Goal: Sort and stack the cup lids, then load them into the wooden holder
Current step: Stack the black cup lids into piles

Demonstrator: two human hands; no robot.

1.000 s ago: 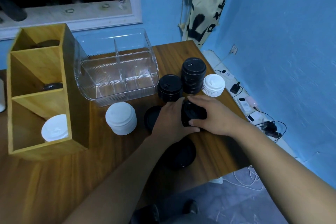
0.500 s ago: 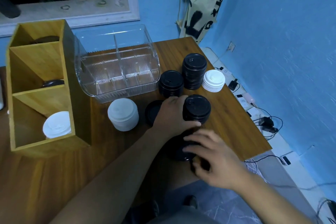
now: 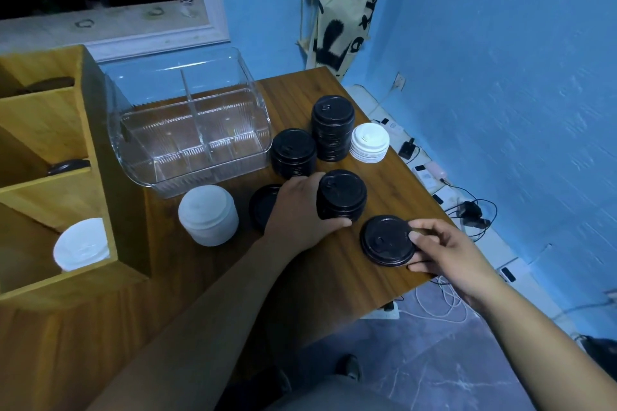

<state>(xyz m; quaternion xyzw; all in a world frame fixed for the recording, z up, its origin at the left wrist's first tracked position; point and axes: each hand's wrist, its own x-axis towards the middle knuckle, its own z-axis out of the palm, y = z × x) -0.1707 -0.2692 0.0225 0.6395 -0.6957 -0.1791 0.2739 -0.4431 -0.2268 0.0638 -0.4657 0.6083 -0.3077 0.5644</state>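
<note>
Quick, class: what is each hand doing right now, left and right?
Left hand: closed, fingers curled round a stack of black lids.
Right hand: closed, pinching the rim of a single black lid.

Left forearm (image 3: 217, 310), bare, is running diagonally from bottom-left toward centre. Left hand (image 3: 297, 215) is lying palm down, wrist roughly straight, and is cupping the near-left side of the black lid stack (image 3: 342, 193). The thumb is stretching along the stack's front base and the fingers are curling round its far-left side.

Right forearm (image 3: 534, 337), bare, is coming in from bottom-right and angling up-left. Right hand (image 3: 447, 252) is pinching the right rim of a single black lid (image 3: 384, 240). The thumb is pressing on top and the index finger is bending over the edge. The other fingers are curling at the lid's near-right edge. The hands are not touching each other.
</note>
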